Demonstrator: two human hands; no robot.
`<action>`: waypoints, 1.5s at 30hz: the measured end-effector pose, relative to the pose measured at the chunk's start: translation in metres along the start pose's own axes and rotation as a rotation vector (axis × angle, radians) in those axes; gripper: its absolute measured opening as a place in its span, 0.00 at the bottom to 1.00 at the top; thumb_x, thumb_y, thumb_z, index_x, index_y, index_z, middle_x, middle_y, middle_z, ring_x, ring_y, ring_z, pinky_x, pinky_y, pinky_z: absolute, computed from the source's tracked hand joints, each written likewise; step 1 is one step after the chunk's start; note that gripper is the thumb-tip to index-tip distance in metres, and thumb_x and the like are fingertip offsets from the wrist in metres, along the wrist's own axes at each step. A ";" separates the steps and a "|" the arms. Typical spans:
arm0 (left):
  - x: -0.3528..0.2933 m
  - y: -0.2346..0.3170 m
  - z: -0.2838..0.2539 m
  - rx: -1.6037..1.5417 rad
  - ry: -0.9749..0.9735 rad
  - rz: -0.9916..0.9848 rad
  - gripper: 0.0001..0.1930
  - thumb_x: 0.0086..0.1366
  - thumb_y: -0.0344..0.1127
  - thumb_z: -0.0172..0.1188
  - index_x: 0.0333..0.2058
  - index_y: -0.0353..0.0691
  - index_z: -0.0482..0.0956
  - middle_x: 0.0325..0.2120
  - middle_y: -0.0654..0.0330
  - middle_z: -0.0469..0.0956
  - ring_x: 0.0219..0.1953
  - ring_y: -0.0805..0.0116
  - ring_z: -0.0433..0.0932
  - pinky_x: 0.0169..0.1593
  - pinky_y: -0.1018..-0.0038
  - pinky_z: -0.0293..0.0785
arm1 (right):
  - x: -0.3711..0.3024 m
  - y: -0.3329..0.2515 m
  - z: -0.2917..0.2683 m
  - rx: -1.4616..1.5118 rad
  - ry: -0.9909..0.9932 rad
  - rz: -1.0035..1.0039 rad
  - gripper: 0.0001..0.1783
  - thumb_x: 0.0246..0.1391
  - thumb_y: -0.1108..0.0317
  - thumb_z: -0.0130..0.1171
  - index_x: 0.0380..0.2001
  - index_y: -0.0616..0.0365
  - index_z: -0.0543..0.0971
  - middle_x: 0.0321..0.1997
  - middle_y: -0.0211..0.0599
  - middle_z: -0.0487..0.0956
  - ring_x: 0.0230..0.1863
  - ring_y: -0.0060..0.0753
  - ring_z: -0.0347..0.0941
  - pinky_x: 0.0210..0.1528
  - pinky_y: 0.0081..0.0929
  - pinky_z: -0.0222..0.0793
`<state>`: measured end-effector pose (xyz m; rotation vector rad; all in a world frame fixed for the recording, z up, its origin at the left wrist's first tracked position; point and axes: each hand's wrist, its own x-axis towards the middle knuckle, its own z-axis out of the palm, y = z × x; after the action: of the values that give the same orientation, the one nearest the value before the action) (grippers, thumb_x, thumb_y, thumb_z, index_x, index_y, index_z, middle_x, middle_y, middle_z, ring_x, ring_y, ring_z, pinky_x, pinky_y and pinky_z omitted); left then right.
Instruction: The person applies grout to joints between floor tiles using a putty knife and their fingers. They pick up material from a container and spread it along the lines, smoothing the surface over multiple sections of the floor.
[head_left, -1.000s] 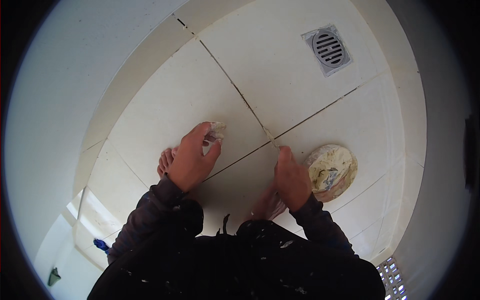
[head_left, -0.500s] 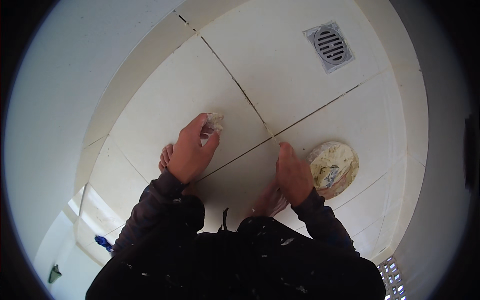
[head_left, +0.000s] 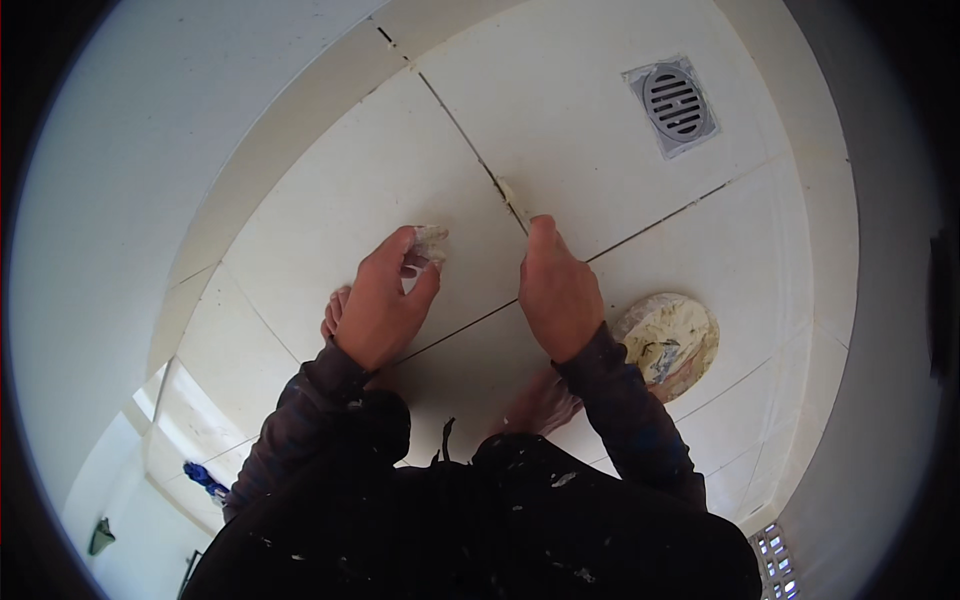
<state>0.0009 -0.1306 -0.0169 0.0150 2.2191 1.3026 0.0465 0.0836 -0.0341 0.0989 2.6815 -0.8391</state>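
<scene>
My right hand is closed in a pinch over the dark tile joint. From its fingertips a thin, pale-smeared tool points up along that joint; its exact kind is hidden. My left hand curls around a crumpled, whitish lump smeared with pale paste, held just left of the joint. To the right of my right forearm stands a round bowl with cream-coloured grout paste inside and round its walls.
A square floor drain with a round slotted grate lies at the far right. Low walls curve round the pale tiled floor. My bare feet are under my hands. A blue object sits at the lower left.
My right hand has moved up and left with the tool, from the crossing of the joints along the far joint. The left hand keeps its place and its hold.
</scene>
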 end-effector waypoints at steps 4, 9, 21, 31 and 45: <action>-0.007 0.001 -0.019 0.021 -0.012 -0.038 0.16 0.68 0.29 0.55 0.53 0.31 0.72 0.41 0.54 0.80 0.43 0.68 0.78 0.49 0.72 0.74 | -0.025 0.010 -0.014 0.010 -0.078 0.071 0.09 0.61 0.73 0.46 0.43 0.61 0.64 0.36 0.54 0.76 0.32 0.64 0.76 0.31 0.53 0.73; -0.014 -0.003 -0.022 -0.034 -0.015 -0.262 0.16 0.68 0.28 0.54 0.53 0.30 0.70 0.43 0.53 0.79 0.44 0.68 0.78 0.47 0.72 0.76 | -0.033 0.014 -0.014 -0.001 -0.108 0.069 0.10 0.60 0.73 0.47 0.45 0.63 0.65 0.36 0.56 0.77 0.32 0.66 0.75 0.32 0.57 0.72; -0.010 -0.021 -0.013 0.024 0.073 -0.011 0.15 0.65 0.35 0.59 0.47 0.35 0.74 0.35 0.54 0.81 0.34 0.62 0.79 0.37 0.67 0.73 | -0.045 0.017 -0.001 -0.025 -0.112 0.089 0.10 0.60 0.72 0.49 0.43 0.62 0.63 0.37 0.54 0.77 0.31 0.65 0.76 0.30 0.56 0.72; -0.009 -0.003 -0.021 0.044 -0.013 -0.041 0.15 0.67 0.29 0.56 0.51 0.32 0.72 0.38 0.56 0.80 0.39 0.68 0.78 0.43 0.71 0.74 | -0.035 0.017 0.001 -0.057 -0.059 0.048 0.09 0.60 0.72 0.49 0.41 0.60 0.64 0.39 0.52 0.78 0.29 0.62 0.77 0.29 0.55 0.73; -0.016 -0.005 -0.020 0.323 -0.011 -0.119 0.16 0.64 0.37 0.60 0.47 0.36 0.74 0.40 0.55 0.81 0.41 0.59 0.82 0.47 0.64 0.73 | 0.054 -0.011 -0.013 0.294 0.070 0.021 0.10 0.63 0.73 0.49 0.43 0.62 0.61 0.28 0.58 0.76 0.30 0.68 0.74 0.29 0.56 0.68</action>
<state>0.0063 -0.1536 -0.0061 0.0109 2.3584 0.8695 -0.0104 0.0800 -0.0356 0.2292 2.5961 -1.2394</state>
